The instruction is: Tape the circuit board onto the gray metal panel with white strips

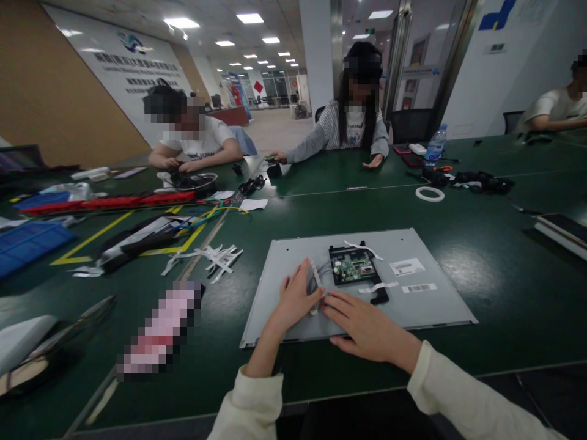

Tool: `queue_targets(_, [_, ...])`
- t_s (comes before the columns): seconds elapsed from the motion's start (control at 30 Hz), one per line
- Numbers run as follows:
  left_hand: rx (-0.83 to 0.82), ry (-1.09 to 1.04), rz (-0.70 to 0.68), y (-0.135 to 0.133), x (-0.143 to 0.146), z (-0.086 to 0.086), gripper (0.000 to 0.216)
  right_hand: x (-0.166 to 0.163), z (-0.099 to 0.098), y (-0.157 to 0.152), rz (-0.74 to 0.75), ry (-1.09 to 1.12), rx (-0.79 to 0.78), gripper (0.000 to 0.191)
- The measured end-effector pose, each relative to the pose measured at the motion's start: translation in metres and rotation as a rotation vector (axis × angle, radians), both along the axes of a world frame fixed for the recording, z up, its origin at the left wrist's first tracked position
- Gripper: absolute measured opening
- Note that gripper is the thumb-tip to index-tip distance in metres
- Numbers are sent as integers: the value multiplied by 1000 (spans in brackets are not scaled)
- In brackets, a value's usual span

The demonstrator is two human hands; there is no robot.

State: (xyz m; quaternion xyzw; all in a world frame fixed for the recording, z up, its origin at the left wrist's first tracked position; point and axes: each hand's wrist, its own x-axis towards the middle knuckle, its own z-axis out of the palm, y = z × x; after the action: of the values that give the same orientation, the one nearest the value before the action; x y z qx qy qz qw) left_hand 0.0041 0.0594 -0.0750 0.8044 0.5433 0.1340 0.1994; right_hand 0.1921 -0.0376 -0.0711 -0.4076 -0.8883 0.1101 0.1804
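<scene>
A flat grey display panel (284,263) lies back side up on the green table before me. A black bracket with a green circuit board (353,269) sits on it, and short white strips of tape (378,287) lie across the bracket's edges. My left hand (293,302) rests on the panel's left half, fingers stretched out, thumb and forefinger touching a white tape strip (316,275) over grey cables. My right hand (367,327) lies flat near the strip's lower end, its fingertips close to my left thumb. Two white labels (407,267) are on the panel's right side.
Left of the panel lie loose white strips (220,260) and a pixelated pink phone-shaped object (160,330). Farther off are a blue bin (32,244), a roll of white tape (430,194) and a water bottle (435,146). Two people sit across the table, another at far right.
</scene>
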Motion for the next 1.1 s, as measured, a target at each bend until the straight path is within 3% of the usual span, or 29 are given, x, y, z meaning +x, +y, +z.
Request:
queue_targets(0.2, [11,-284,7,7,-7,-4,75,3,6,-2,-11,-24,-27,54])
queue_targets(0.4, [95,-588,140,7,-9,-1,68,5,14,-2,21,-81,-41,56])
queue_targets(0.63, [247,-591,170,1,-7,7,57,5,6,-3,-70,-24,-37,59])
queue_targets(0.83, [259,-557,196,1,-7,4,59,10,-1,9,-189,-27,4,62])
queue_targets(1.1, [290,-495,169,-1,-8,6,57,49,-15,39,-459,-20,45,55])
